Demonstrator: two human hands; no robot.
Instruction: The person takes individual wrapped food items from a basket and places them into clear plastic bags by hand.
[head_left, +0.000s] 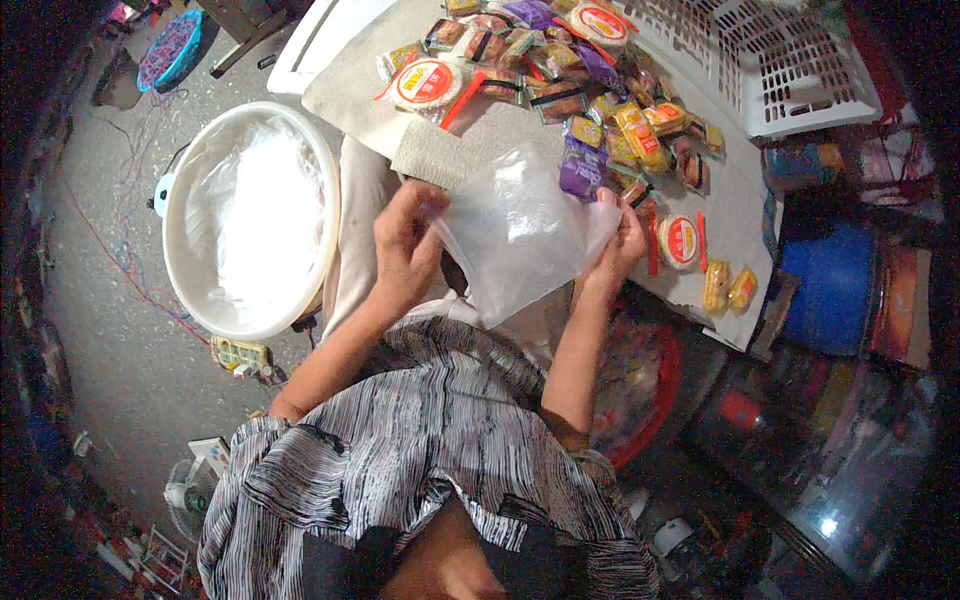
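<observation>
Between my two hands a clear plastic bag (517, 232) is stretched above my lap and the table's near edge. My left hand (411, 232) pinches one corner of it, slightly blurred. At the opposite side my right hand (619, 240) grips the bag's edge, close to a purple snack packet (583, 166). No contents show inside the bag. Beyond it, a heap of small wrapped snacks (555, 60) covers part of the cloth-topped table (502, 127). Round white crackers in a clear wrapper (426, 84) lie at the heap's left, and another round packet (679, 241) lies right of my right hand.
A round white tub (330, 217) holding clear plastic bags stands at my left. A white slotted basket (810, 90) sits at the table's far right. A blue container (829, 289) is beyond the right edge. A power strip (240, 354) and wires lie on the floor.
</observation>
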